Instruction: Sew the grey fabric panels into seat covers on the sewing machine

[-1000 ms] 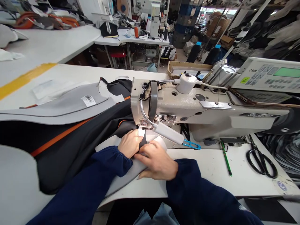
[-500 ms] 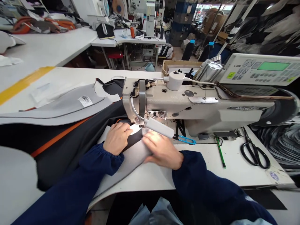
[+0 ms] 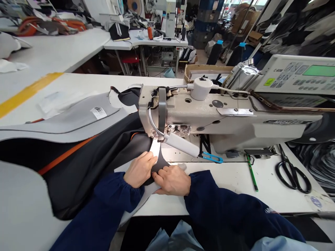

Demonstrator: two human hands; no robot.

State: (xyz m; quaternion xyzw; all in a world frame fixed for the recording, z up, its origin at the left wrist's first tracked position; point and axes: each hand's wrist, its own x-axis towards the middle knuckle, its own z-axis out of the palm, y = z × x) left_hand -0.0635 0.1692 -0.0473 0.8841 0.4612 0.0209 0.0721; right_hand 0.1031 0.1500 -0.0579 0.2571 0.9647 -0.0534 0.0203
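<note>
Left hand (image 3: pixel 140 169) and right hand (image 3: pixel 172 179) are both pinching the black fabric (image 3: pixel 160 163), fingers curled shut on its edge, knuckles nearly meeting. The fabric is lying between them, running just ahead of the grip toward the needle (image 3: pixel 157 138) of the machine (image 3: pixel 225 122). It is looking soft, light and floppy, draping off left of the grip, so holding close to the seam edge seems best.

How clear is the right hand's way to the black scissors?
Probably yes, reachable: the scissors lie uncovered on the table to the right, with only a green pencil between. The right hand, though, is holding the black fabric piece and would have to release it.
</note>
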